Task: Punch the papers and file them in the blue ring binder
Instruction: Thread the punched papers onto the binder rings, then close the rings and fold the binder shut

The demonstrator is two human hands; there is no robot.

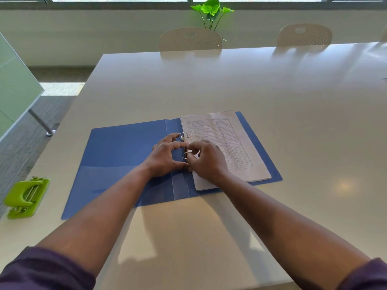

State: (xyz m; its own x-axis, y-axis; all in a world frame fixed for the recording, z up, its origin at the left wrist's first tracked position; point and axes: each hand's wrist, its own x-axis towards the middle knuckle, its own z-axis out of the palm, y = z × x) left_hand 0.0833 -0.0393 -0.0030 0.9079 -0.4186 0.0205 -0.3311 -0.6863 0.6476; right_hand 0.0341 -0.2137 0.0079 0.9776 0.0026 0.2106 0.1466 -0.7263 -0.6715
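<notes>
The left hand (165, 159) and the right hand (206, 159) meet over the spine of the open blue ring binder (125, 151), both with fingers curled. The left grip closes on the ring mechanism, its index finger reaching toward the far ring (183, 135) and its thumb by the near end of the spine. The right grip pinches at the near ring (186, 155), though whether its fingertips hold the ring itself or the paper's edge is hard to make out. Two metal rings show; the near one is partly covered by fingers.

One stack of papers (226, 147) lies on the binder's right cover, its top sheet a printed table too small to read, its left edge at the rings and partly hidden under the right hand. The binder lies flat and open in the middle of the pale surface (272, 101), with a clear pocket on the inside of its left cover.

One green hole punch (26, 196) sits well to the left, near the surface's edge, apart from the binder. Two pale chairs (190, 39) stand at the far side, with a single green plant (211, 11) behind them under the window. Two dark sleeves are cut off at the bottom of the view.
</notes>
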